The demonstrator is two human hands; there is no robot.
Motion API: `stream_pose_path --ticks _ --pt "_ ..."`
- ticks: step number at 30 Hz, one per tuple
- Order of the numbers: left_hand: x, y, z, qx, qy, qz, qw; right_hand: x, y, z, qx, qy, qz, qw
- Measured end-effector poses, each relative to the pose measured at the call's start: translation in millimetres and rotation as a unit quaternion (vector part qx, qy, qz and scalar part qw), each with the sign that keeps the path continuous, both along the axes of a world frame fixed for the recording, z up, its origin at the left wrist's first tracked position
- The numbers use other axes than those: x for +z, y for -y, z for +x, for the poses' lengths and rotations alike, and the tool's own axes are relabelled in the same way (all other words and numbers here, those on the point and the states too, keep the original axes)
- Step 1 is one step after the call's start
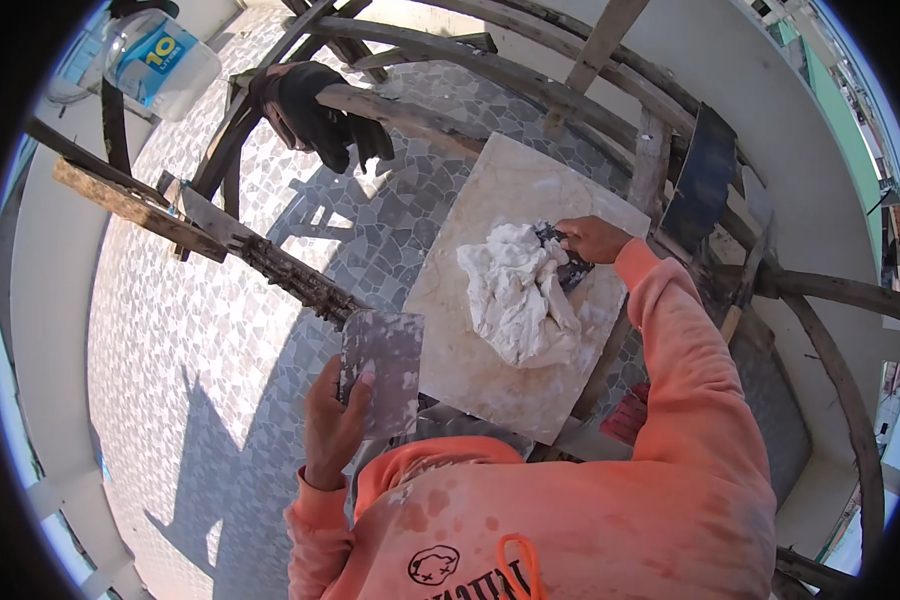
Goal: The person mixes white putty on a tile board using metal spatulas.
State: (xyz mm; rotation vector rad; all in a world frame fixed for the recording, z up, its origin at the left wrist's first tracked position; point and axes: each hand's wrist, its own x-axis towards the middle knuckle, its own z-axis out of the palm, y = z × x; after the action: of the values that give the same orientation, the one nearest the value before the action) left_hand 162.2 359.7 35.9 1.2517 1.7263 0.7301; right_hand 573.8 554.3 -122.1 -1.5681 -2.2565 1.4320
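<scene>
My left hand (pixel 336 415) grips a flat, grey rectangular plastering trowel (pixel 390 365) by its edge, thumb across its face; white smears mark the surface. A heap of white putty (pixel 518 290) lies on a square, pale stone-like board (pixel 450 360). At the far right side of the heap, my right hand (pixel 592 240) is closed around a dark tool (pixel 573 270) spotted with white. That tool touches the putty, and its exact shape is partly hidden by the hand and the heap.
Rough wooden poles (pixel 610 120) surround the board. A dark cloth (pixel 315 105) hangs over one beam. To the left juts a plank (pixel 135 208), and a clear ten-litre bottle (pixel 165 65) is at upper left. A dark panel (pixel 698 175) leans at right. Mosaic tile (pixel 190 330) covers the floor.
</scene>
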Motion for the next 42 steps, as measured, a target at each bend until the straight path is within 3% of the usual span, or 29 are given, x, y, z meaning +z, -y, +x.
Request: stream_pose_path --ticks 8,11,14,19,25,27,29,33,36,39,42 --pt "-7 -14 7 -0.044 0.014 -0.007 0.999 54 45 -20 0.145 0.157 0.159 0.964" --pt "-14 -14 9 -0.049 0.022 0.002 0.999 55 76 -27 0.176 0.128 0.245 0.945" --pt "-18 -15 11 -0.066 0.018 0.001 0.998 48 102 -36 0.229 0.210 0.265 0.913" --pt "-17 -21 21 -0.084 0.032 0.011 0.996 38 139 -40 0.273 0.209 0.342 0.875" --pt "-21 -22 25 -0.082 0.045 0.029 0.995 92 129 -20 0.221 0.266 0.216 0.913" --pt "-14 -21 24 -0.079 0.038 0.006 0.996 122 97 -13 0.137 0.288 0.161 0.934" --pt "-13 -17 21 -0.077 0.019 -0.001 0.997 102 60 6 0.035 0.170 0.193 0.966" --pt "-4 -3 18 -0.034 0.006 -0.014 0.999 37 -49 18 0.023 0.103 0.124 0.987" --pt "-7 11 8 -0.007 0.007 -0.041 0.999 2 -110 -2 0.060 0.118 0.060 0.989" --pt "-8 26 3 0.034 -0.002 -0.023 0.999 -50 -145 -39 0.222 0.131 0.110 0.960" --pt "-9 37 2 0.078 -0.004 -0.008 0.997 -28 -140 -102 0.337 0.130 -0.033 0.932"
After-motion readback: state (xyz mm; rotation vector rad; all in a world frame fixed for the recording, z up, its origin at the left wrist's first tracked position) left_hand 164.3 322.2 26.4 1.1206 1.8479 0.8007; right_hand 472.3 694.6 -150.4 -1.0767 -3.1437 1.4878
